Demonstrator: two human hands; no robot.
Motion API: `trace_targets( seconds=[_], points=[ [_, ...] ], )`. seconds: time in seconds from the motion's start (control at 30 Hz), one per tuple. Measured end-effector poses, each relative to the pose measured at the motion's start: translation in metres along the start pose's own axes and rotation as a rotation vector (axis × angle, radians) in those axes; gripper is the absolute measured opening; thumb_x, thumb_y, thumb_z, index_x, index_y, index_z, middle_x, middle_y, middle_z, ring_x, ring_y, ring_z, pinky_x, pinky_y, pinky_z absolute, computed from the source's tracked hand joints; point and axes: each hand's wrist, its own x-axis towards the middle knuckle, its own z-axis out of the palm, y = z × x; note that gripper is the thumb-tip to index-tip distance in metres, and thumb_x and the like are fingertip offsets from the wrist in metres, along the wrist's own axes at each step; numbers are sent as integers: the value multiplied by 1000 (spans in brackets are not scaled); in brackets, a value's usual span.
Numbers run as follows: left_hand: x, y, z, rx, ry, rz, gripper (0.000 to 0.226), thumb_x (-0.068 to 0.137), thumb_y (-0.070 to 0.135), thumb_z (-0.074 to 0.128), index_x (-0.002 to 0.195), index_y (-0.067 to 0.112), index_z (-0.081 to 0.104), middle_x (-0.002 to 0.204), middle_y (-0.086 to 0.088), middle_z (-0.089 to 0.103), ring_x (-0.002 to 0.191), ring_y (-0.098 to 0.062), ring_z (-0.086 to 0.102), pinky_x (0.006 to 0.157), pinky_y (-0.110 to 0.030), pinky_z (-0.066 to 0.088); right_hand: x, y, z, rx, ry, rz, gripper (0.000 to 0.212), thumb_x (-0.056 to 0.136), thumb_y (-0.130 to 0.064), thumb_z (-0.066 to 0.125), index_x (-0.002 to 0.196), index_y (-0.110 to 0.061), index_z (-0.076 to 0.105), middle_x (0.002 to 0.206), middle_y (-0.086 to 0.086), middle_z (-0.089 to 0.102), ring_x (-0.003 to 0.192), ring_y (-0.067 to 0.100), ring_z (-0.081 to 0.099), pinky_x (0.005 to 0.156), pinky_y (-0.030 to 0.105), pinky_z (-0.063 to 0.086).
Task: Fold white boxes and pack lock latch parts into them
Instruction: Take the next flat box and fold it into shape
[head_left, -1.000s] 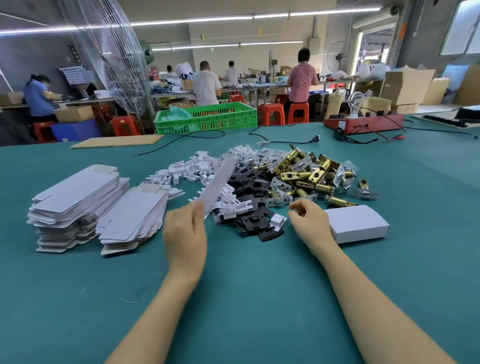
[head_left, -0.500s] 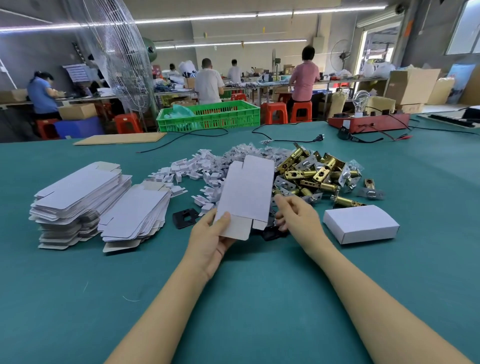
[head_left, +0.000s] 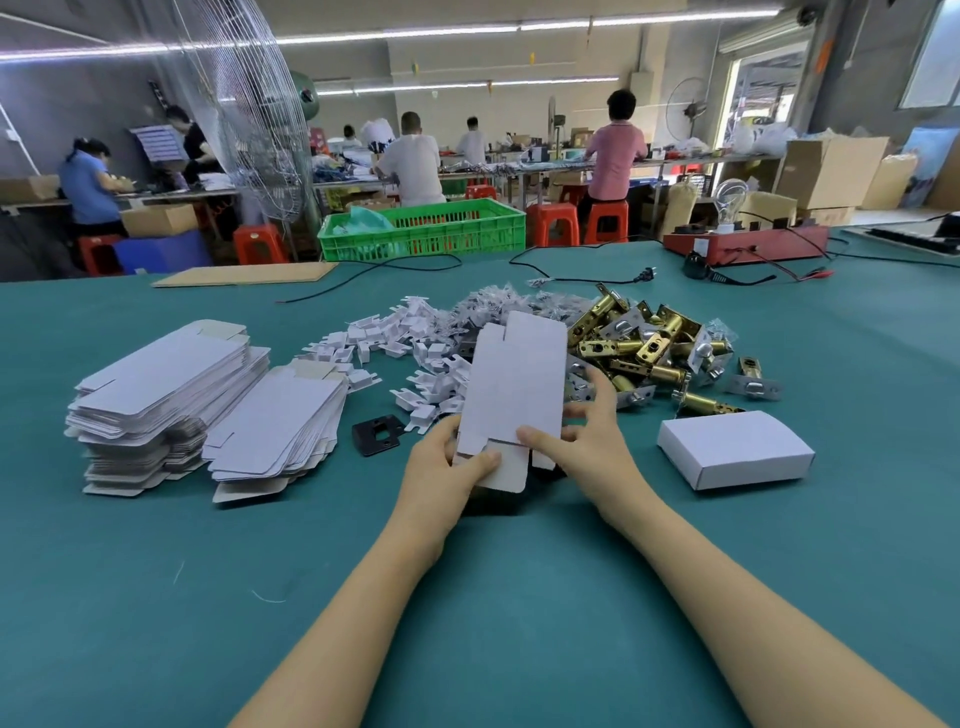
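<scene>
White card blank, flat and still unfolded, is held upright over the green felt table, pinched at its lower edge by left hand and right hand. Risk: thin card creased off the score lines if squeezed unevenly. Brass latches are heaped behind; a folded box lies to the right.
</scene>
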Motion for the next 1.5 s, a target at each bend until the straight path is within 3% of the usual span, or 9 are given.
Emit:
trace_targets(
  seconds=[0.17, 0.43, 0.57, 0.67, 0.8, 0.97, 1.13, 1.3, 1.5],
  points=[
    [0, 0, 3, -99, 47, -8, 32, 89, -3, 65, 111, 20, 67, 107, -2, 75, 102, -22, 70, 88, -35, 56, -6, -7, 8, 27, -123, -115, 89, 66, -12, 88, 136, -27, 36, 124, -13, 56, 106, -5, 58, 80, 12, 49],
    [-1, -2, 5, 32, 73, 57, 37, 91, 1, 65, 111, 30, 60, 116, -8, 71, 110, -29, 65, 98, -48, 52, -5, -14, 9, -99, -149, -188, 85, 70, -10, 85, 136, -18, 32, 132, -1, 52, 123, 11, 51, 102, 43, 45],
    [-2, -5, 5, 182, 58, 127, 38, 95, 4, 60, 124, 28, 57, 119, 6, 68, 112, -11, 62, 101, -33, 48, -2, -8, 12, -137, -124, -195, 80, 72, -5, 82, 131, -18, 29, 125, -4, 54, 118, 7, 53, 98, 35, 47],
    [-4, -6, 7, 306, 40, 155, 44, 98, 9, 55, 137, 26, 50, 117, 16, 65, 102, 4, 60, 81, -6, 43, -3, -7, 15, -202, -84, -219, 78, 71, -6, 78, 130, -16, 28, 118, -11, 54, 112, 4, 54, 88, 29, 48],
    [-5, -6, 6, 422, 28, 165, 44, 101, 13, 50, 142, 28, 43, 116, 11, 63, 99, -4, 60, 74, 0, 38, -5, -8, 17, -275, -48, -227, 75, 67, -24, 72, 129, -20, 30, 109, -34, 48, 103, -5, 54, 76, 15, 47],
    [-7, -4, 7, 388, -18, 168, 43, 100, 18, 54, 140, 27, 44, 114, 18, 64, 95, 14, 58, 79, -4, 43, -6, -10, 19, -392, -13, -207, 95, 70, -28, 74, 144, -16, 16, 139, -4, 45, 125, 18, 48, 95, 46, 47],
    [-7, -3, 9, 300, 32, 161, 28, 101, 33, 50, 128, 26, 51, 114, 19, 65, 104, -2, 61, 83, -13, 45, -15, -12, 25, -497, 49, -265, 124, 74, -37, 79, 152, -17, -15, 160, 0, 11, 141, 13, 21, 109, 33, 32],
    [-6, -1, 9, 244, 110, 145, 37, 90, 64, 48, 121, 65, 26, 84, 18, 68, 80, 6, 62, 71, -4, 42, -22, -16, 33, -588, 108, -379, 124, 75, -43, 77, 146, -22, -22, 155, 8, 16, 127, 8, 20, 83, 25, 36],
    [-4, -1, 9, 102, 149, 215, 44, 93, 40, 61, 129, 39, 35, 124, 1, 64, 111, -10, 64, 97, -31, 50, -32, -19, 41, -514, 50, -399, 115, 79, -34, 72, 147, -21, -20, 154, 5, 19, 131, 12, 32, 93, 27, 41]
  ],
)
